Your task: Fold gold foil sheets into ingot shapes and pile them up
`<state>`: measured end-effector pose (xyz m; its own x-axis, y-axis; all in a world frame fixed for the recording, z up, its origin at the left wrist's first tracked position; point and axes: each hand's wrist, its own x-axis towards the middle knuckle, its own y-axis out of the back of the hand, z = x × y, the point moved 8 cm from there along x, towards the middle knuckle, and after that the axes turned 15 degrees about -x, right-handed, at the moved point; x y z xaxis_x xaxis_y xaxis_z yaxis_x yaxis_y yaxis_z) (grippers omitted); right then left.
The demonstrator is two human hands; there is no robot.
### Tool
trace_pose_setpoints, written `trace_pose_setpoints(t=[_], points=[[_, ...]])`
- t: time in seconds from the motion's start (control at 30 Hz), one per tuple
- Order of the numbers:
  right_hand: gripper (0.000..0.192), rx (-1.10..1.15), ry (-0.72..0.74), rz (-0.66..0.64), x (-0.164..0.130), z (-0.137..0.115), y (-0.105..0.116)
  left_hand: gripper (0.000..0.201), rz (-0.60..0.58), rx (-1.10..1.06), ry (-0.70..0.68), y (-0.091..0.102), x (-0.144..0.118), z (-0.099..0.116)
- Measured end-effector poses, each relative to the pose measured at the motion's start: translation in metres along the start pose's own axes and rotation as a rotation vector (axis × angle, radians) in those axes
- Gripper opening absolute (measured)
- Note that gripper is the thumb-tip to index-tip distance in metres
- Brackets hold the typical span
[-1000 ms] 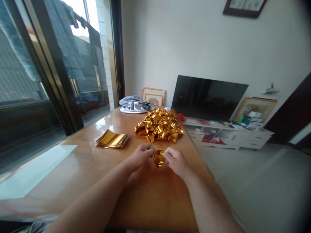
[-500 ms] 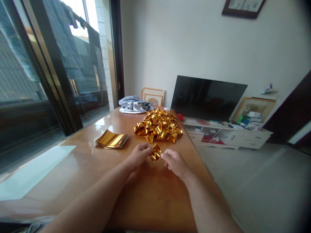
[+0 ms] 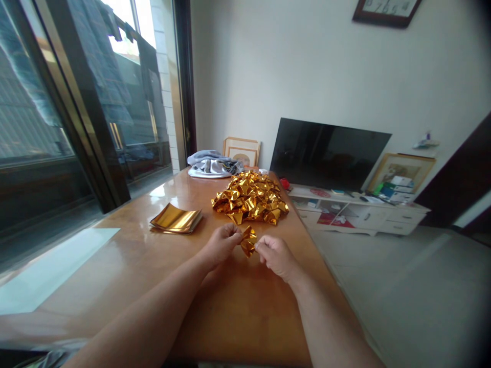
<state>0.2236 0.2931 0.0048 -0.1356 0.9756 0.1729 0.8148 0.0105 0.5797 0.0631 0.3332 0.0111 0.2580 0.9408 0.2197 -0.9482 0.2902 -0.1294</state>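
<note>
Foil (image 3: pixel 248 239), lower centre of frame, clamped in left grip (image 3: pixel 222 244) and right grip (image 3: pixel 277 256); uneven pull could tear it.

Dark-framed rectangular wall sign (image 3: pixel 386 11) cropped above, lettering blurred
Left hand (image 3: pixel 223 243) and right hand (image 3: pixel 276 256) cover the ends of the crumpled gold foil piece (image 3: pixel 249 234); along the left edge of the glossy brown wooden table (image 3: pixel 245 317), a pale green flat sheet (image 3: pixel 57 271) is cut off.
</note>
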Motion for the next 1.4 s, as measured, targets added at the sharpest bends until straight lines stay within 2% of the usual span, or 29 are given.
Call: trace_pose_setpoints(t=[0.13, 0.27, 0.5, 0.83, 1.07, 1.4], points=[[0.025, -0.002, -0.005, 0.045, 0.001, 0.004, 0.004, 0.016, -0.012, 0.026, 0.026, 0.0, -0.002, 0.005], [0.027, 0.003, 0.004, 0.075, 0.002, 0.004, 0.006, 0.019, -0.08, 0.127, 0.086, -0.003, -0.005, 0.002], [0.029, 0.008, 0.034, 0.03, 0.003, 0.001, 0.003, 0.022, -0.097, 0.206, 0.136, -0.004, -0.006, -0.004], [0.028, 0.05, 0.024, 0.003, 0.001, 0.004, 0.004, 0.018, -0.141, 0.102, 0.198, -0.005, -0.009, -0.005], [0.027, 0.069, 0.023, 0.009, 0.003, 0.006, 0.003, 0.021, -0.177, 0.026, 0.165, -0.008, -0.009, -0.001], [0.027, 0.077, -0.041, -0.034, 0.001, 0.009, -0.002, 0.023, -0.14, 0.228, 0.078, -0.003, -0.005, -0.001]])
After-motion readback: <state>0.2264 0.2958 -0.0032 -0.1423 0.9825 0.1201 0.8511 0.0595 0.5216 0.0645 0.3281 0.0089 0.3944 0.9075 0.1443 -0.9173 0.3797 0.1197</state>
